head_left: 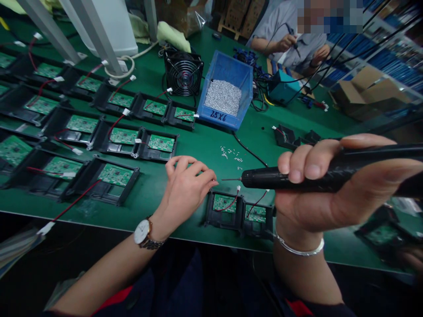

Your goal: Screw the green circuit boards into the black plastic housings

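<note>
My right hand (317,193) is wrapped round a black electric screwdriver (264,177), held level with its thin bit pointing left. The bit's tip is close to the fingertips of my left hand (187,185), whose thumb and forefinger are pinched together. Whatever they hold, if anything, is too small to make out. Just beyond the bit, loose small screws (228,152) lie scattered on the green table. Below it sit two black plastic housings (224,219), each with a green circuit board (256,213) and a red-and-black lead ending in a white connector.
Rows of similar housings (158,143) with boards fill the left side. A blue bin (224,122) of small screws, marked 25X6, stands at the back beside a black fan (184,72). Across the table a co-worker (277,26) holds a tool. More dark housings (287,135) lie at right.
</note>
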`<move>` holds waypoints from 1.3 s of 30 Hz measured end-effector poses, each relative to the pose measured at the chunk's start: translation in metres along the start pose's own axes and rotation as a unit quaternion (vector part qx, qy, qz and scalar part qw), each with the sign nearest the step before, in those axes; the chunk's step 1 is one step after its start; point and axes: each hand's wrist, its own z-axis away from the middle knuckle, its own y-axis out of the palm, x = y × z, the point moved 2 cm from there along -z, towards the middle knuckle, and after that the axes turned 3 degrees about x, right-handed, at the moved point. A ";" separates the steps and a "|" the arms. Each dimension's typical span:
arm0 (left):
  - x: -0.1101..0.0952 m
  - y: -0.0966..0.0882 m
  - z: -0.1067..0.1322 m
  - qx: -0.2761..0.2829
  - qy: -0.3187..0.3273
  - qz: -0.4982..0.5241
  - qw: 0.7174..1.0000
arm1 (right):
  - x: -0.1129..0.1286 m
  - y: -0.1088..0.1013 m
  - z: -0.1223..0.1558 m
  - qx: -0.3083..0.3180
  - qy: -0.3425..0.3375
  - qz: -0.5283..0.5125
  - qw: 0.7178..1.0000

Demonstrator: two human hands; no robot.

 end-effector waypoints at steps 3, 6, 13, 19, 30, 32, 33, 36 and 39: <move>0.002 0.002 0.000 -0.022 -0.020 -0.007 1.000 | 0.000 -0.001 0.001 -0.018 0.004 0.008 1.000; 0.004 0.002 0.001 -0.046 -0.042 0.014 0.998 | 0.001 -0.003 0.001 -0.034 0.005 0.011 0.999; 0.004 -0.005 0.002 -0.062 -0.111 0.197 0.972 | 0.005 -0.006 -0.001 -0.064 -0.018 -0.019 0.998; -0.003 0.002 0.005 -0.046 -0.156 0.385 0.908 | 0.011 -0.004 -0.002 -0.075 0.013 -0.024 0.997; -0.008 0.009 0.011 -0.032 -0.149 0.394 0.906 | 0.020 -0.023 -0.003 -0.063 0.073 -0.045 0.994; -0.008 0.008 0.011 -0.027 -0.147 0.399 0.905 | 0.021 -0.026 -0.003 -0.088 0.092 -0.053 0.990; -0.008 0.007 0.011 -0.024 -0.146 0.403 0.903 | 0.021 -0.028 -0.003 -0.094 0.094 -0.056 0.990; -0.006 0.006 0.011 -0.015 -0.141 0.412 0.900 | 0.018 -0.034 -0.007 -0.060 0.070 -0.058 0.994; -0.005 0.005 0.013 -0.010 -0.129 0.409 0.903 | 0.012 -0.042 -0.009 -0.019 0.056 -0.064 0.996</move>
